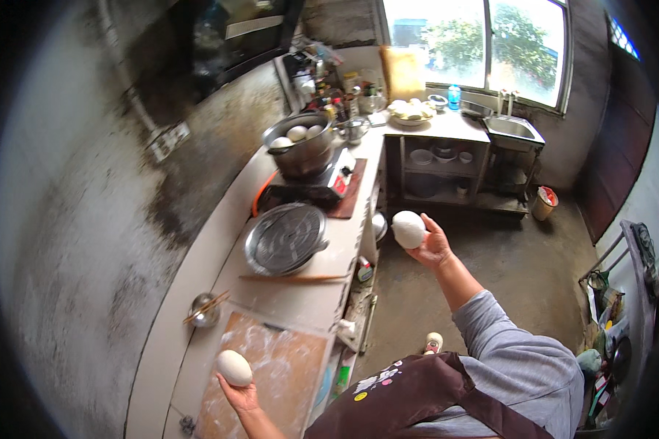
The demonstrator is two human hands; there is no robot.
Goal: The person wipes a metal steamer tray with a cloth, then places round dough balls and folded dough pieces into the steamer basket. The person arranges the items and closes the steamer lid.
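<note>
My left hand (243,396) holds up a smooth, round ball of white dough (234,367) above a wooden board (285,356) dusted with flour. A second white dough ball (408,229) rests in my right hand (431,245), held out past the counter's edge over the floor. Several similar dough balls (297,133) sit in a large metal pot (302,156). That pot stands on a gas stove (316,189) farther along the counter.
A round metal lid (286,238) lies between stove and board, with a wooden rolling pin (294,279) beside it. Chopsticks (208,307) lie across a small metal bowl (204,316) near the wall. Bottles (338,107) crowd the corner; a sink (510,127) is under the window.
</note>
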